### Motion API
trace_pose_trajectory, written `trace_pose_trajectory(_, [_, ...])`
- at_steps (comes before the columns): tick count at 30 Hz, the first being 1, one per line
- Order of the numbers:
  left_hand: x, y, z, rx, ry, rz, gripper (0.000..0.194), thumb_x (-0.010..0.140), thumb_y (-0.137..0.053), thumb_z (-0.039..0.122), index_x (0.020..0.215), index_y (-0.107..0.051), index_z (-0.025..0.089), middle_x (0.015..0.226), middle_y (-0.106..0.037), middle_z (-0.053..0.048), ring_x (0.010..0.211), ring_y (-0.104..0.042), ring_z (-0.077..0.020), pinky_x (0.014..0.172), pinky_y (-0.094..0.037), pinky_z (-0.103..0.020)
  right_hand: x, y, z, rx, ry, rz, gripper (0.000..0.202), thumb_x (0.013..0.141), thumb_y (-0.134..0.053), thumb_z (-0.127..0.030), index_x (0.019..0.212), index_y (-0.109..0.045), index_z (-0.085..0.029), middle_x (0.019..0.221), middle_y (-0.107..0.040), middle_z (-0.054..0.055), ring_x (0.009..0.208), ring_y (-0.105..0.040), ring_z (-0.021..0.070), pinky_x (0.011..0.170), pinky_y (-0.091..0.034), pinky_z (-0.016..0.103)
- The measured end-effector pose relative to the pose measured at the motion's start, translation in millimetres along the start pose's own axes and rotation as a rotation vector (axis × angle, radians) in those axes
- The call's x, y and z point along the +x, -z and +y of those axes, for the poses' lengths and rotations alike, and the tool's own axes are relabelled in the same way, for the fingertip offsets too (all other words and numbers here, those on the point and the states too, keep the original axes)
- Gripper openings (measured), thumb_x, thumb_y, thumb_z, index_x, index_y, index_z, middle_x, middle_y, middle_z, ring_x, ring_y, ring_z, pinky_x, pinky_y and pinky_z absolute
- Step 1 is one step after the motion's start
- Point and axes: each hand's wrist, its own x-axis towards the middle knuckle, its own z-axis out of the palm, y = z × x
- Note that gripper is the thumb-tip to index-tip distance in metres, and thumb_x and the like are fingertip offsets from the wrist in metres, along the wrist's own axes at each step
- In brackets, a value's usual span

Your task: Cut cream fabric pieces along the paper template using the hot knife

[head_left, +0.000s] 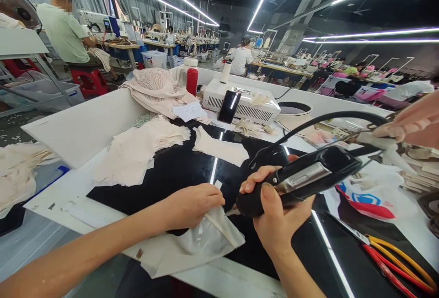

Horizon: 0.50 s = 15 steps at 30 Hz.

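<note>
At the near edge of the bench (245,276): one pale fabric piece (178,253), pinched in the left hand (197,204); one black handheld tool (300,179), clamped in the right hand (279,206), nearby. Handling, as judged: fabric kept flat, tool steady.

- I see a black handheld tool (302,181), a silver metal plate (305,178) set along its side, held up at a slant over the black tabletop (192,170), its rounded end lower and toward the left.
- I have a cream fabric piece (168,253) along the near edge, a glossy, creased translucent sheet (209,231) over its right part.
</note>
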Motion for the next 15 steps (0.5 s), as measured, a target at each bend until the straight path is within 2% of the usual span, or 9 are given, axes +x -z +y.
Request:
trace_pose_trajectory(5, [-5.4,1.5,-5.2,-0.060,0.026,-0.006,0.044,0.091,-0.047,-0.004,0.124,-0.066,0.018,0.123,-0.066,-0.010,0.113,-0.064,-0.0212,0.102,-0.054,-0.033,-0.9,0.5,-1.0,0.006,0.000,-0.011,0.050,0.092,-0.075,-0.019,0.135,-0.053,-0.031,0.087,-0.066,-0.004,0.061,-0.064,0.0137,0.057,-0.059,0.031])
trace_pose_trajectory(15, [-16.6,15.5,-6.7,-0.031,-0.033,-0.084,0.054,0.086,-0.047,-0.009,0.128,-0.065,0.021,0.130,-0.064,-0.009,0.117,-0.064,-0.0211,0.102,-0.053,-0.029,-1.8,-2.0,-2.8,-0.016,0.001,0.009,0.052,0.090,-0.077,-0.021,0.134,-0.051,-0.029,0.086,-0.067,-0.004,0.060,-0.064,0.0142,0.056,-0.059,0.032])
